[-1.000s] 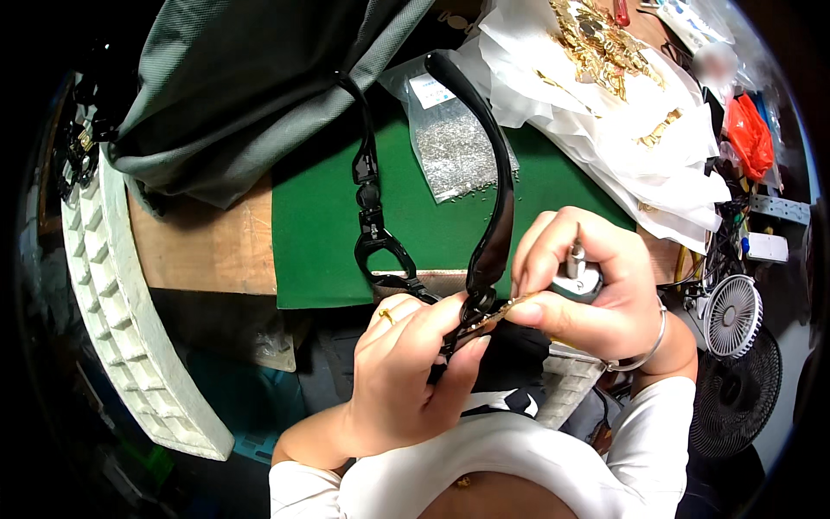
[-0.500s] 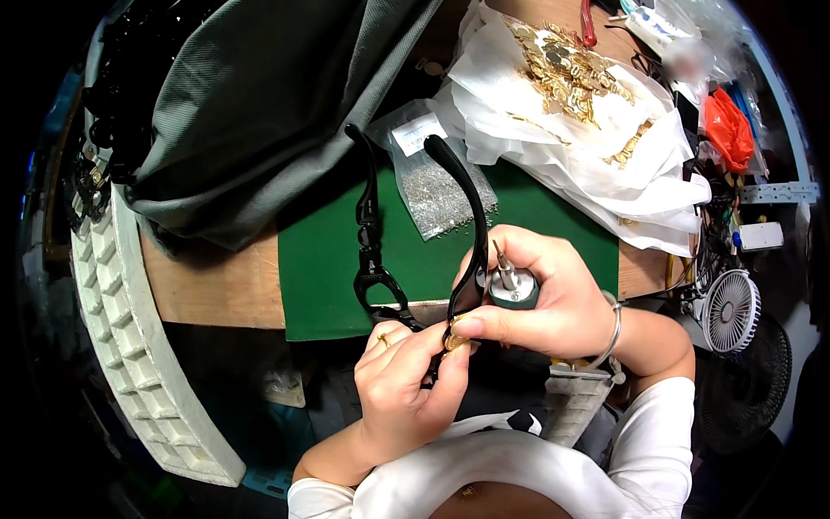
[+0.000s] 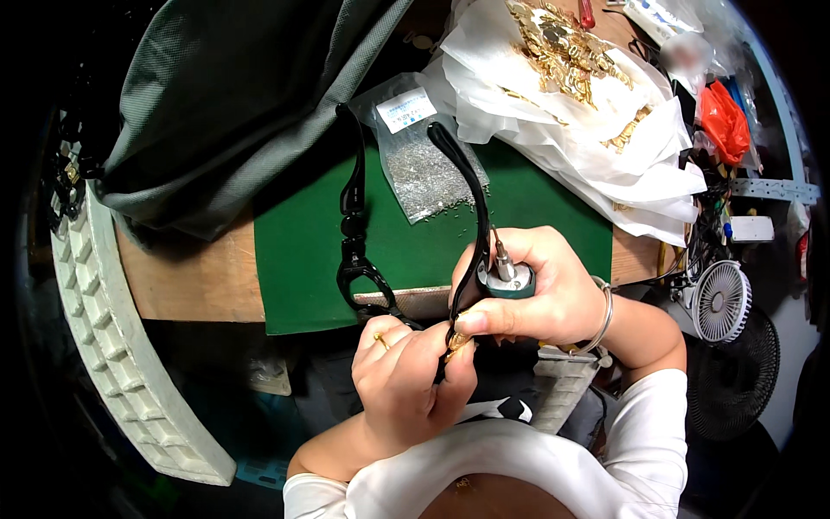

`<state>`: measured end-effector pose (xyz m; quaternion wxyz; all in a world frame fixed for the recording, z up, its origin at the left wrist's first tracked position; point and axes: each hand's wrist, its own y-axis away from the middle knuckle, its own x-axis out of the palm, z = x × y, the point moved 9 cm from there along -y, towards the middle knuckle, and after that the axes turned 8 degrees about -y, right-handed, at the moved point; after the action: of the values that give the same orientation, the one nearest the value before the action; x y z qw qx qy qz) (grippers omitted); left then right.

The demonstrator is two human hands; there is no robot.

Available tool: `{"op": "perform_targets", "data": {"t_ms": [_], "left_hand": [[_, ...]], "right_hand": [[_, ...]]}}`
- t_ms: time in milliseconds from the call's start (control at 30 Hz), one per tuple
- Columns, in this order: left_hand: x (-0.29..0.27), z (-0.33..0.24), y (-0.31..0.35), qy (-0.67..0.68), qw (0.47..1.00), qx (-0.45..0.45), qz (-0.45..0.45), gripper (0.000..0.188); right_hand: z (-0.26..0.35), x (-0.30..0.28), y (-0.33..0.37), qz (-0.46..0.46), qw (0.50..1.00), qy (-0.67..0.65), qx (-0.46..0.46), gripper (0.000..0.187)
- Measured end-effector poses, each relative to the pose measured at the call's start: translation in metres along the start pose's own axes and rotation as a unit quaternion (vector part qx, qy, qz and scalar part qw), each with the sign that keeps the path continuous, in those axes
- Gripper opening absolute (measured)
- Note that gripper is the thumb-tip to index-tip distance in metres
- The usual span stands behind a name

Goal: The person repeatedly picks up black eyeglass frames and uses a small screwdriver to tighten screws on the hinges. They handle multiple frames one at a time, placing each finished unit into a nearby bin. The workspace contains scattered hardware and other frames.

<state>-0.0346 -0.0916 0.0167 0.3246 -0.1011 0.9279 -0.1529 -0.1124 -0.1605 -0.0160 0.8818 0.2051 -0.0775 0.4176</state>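
Observation:
A black glasses frame (image 3: 352, 249) stands with both temples pointing away from me, its front near the mat's front edge. My left hand (image 3: 399, 374) is closed on the front of the frame, fingers pinched around its right side. A small gold metal piece (image 3: 459, 342) sits there between the fingertips of both hands. My right hand (image 3: 558, 298) presses its thumb against that piece and the frame. A dark green screwdriver with a thin metal bit (image 3: 508, 278) is gripped in the same hand, its bit pointing away from me. The fingers hide the frame's right-hand rim.
On the green mat (image 3: 298, 251) lies a clear bag (image 3: 421, 173) of tiny silver screws, some spilled beside it. White paper (image 3: 484, 65) holds several gold pieces (image 3: 575, 65). Grey cloth (image 3: 233, 121) covers the left. A white fan (image 3: 721, 301) stands right, a pale ridged tray (image 3: 130, 381) left.
The whole view has shifted slightly, the bench things sitting a little further left and up. Both hands keep their hold; the gold piece shows a bit more between the fingertips.

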Motion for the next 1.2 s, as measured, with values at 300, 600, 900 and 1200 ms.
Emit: {"op": "perform_targets", "data": {"t_ms": [300,600,900,1200], "left_hand": [[0.005,0.002,0.005,-0.003,1.0,0.023,-0.001,0.01],[0.005,0.002,0.009,0.003,1.0,0.022,0.003,0.01],[0.003,-0.002,0.005,0.002,0.999,0.033,-0.006,0.013],[0.006,0.003,0.007,0.007,0.997,0.055,0.044,0.01]], "right_hand": [[0.0,0.0,0.0,0.044,0.998,0.053,-0.005,0.019],[-0.015,0.003,-0.002,0.027,0.996,-0.082,0.02,0.016],[-0.001,-0.001,0.007,0.018,0.999,0.038,-0.009,0.024],[-0.015,-0.005,0.009,-0.028,0.999,-0.03,0.007,0.022]]}}
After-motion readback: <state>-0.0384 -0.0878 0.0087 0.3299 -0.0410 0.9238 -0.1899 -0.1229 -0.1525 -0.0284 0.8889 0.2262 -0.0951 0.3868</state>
